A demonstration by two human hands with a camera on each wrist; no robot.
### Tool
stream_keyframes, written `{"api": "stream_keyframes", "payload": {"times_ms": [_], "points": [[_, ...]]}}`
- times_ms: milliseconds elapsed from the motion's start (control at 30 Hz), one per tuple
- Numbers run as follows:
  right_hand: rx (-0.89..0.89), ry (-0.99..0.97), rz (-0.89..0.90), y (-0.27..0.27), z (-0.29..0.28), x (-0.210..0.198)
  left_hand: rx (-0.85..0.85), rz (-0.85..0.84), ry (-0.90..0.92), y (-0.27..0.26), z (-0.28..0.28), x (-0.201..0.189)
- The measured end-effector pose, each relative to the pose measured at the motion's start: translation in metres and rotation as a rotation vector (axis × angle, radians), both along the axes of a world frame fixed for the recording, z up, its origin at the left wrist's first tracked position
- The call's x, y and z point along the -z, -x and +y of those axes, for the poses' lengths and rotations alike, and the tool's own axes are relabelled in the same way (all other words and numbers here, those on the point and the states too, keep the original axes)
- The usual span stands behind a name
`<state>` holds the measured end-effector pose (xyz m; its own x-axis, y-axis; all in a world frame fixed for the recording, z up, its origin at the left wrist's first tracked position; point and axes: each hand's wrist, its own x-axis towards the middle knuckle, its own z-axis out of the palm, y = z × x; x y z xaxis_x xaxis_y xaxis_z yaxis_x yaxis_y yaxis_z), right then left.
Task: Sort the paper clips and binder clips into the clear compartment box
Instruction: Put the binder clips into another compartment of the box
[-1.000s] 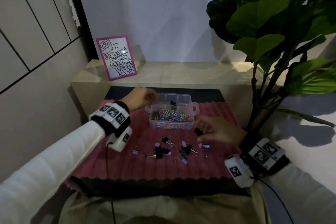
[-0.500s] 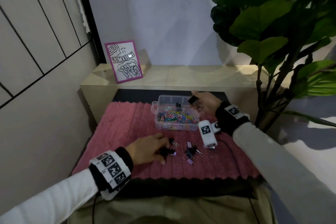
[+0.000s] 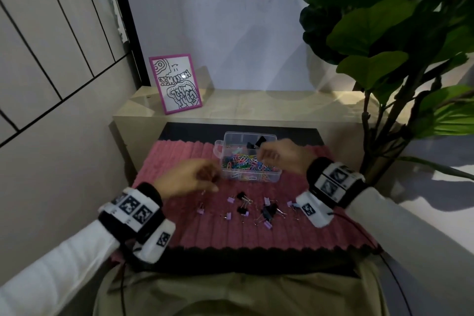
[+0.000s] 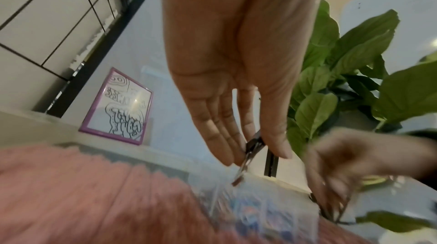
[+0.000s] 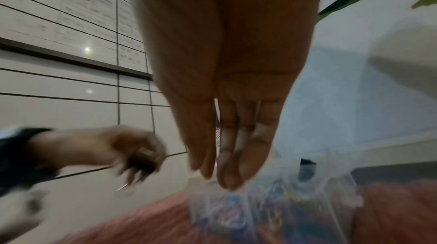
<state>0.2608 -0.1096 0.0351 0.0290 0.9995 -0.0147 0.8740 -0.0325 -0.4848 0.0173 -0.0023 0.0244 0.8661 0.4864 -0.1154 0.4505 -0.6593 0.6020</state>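
The clear compartment box stands at the far side of the pink mat. Coloured paper clips fill its near compartment and black binder clips lie in the far one. My left hand hovers left of the box and pinches a black binder clip between thumb and fingers. My right hand hangs over the box with its fingers straight and nothing between them. Several loose black and purple binder clips lie on the mat in front of the box.
A purple-framed drawing leans on the beige ledge behind the mat. A large leafy plant rises at the right, its stem close to the mat's right edge. A tiled wall closes the left side.
My left hand has risen from the pile with a black binder clip and moved toward the box. My right hand has come over the box, and the clip it held is gone from it.
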Motion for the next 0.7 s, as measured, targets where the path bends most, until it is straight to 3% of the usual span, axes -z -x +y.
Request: {"api": "stream_keyframes", "payload": {"times_ms": [133,233,300,533,700], "points": [[-0.202,0.302,-0.096,0.015,-0.033,0.018,-0.072,-0.066,-0.016,-0.019,0.024,-0.027],[-0.22,0.353,-0.283,0.02,-0.04,0.04,-0.069,-0.151,-0.018,-0.048,0.038,-0.038],[-0.22,0.323,-0.305,0.022,-0.041,0.048,-0.07,-0.171,-0.075,-0.071,0.041,-0.041],[-0.218,0.227,-0.052,0.023,-0.046,0.051,-0.101,-0.071,-0.306,-0.136,0.062,-0.033],[-0.097,0.126,0.136,0.01,-0.051,0.055,-0.024,0.091,-0.238,-0.128,0.065,-0.014]]}}
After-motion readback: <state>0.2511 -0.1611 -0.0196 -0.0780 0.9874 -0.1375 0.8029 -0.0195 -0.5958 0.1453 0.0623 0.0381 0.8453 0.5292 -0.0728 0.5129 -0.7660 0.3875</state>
